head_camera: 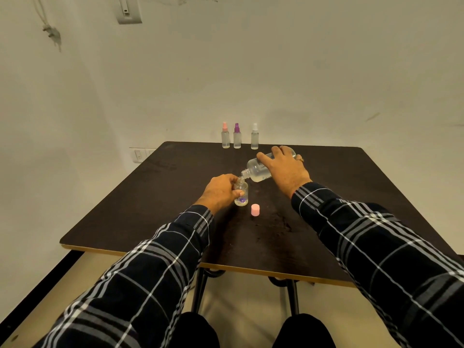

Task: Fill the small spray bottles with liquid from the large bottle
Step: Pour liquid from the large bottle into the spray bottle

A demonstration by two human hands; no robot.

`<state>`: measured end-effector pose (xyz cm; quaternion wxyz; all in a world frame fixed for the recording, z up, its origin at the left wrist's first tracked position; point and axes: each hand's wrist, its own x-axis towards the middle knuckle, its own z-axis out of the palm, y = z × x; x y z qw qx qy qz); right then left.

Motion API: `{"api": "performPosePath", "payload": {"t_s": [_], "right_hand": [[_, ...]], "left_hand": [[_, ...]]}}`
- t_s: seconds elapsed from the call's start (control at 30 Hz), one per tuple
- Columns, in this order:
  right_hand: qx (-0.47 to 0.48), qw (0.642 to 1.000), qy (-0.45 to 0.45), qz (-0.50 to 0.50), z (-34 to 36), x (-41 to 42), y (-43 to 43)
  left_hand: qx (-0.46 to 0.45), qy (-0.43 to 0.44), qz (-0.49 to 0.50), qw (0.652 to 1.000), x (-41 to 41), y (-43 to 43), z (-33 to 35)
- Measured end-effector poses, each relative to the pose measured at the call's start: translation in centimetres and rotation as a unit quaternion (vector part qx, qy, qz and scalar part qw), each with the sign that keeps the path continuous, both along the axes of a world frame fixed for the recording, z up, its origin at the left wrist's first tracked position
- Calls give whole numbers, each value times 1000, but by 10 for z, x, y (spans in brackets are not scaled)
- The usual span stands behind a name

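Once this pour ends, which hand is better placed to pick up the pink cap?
Probably the left hand: it steadies the small bottle beside the pink cap, while the right hand holds the tilted large bottle.

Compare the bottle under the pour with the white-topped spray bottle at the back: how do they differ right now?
The small open bottle has no top on; the white-topped spray bottle is capped. The open bottle is gripped by the left hand mid-table; the white-topped one stands untouched at the far edge. The open bottle carries a purple flower print and looks squatter; the other is plain and slimmer. Both are clear and upright.
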<state>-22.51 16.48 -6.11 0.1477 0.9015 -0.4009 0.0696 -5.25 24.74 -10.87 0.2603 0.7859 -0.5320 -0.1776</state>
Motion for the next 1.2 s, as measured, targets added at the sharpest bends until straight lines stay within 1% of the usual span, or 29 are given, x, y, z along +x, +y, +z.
{"api": "performPosePath", "payload": {"t_s": [0.97, 1.2], "right_hand": [[-7, 1000, 17, -2, 4, 3, 0], [-8, 1000, 9, 2, 3, 2, 0]], "left_hand": [[6, 7, -3, 1000, -1, 3, 3], [-2, -9, -6, 1000, -1, 3, 2]]}}
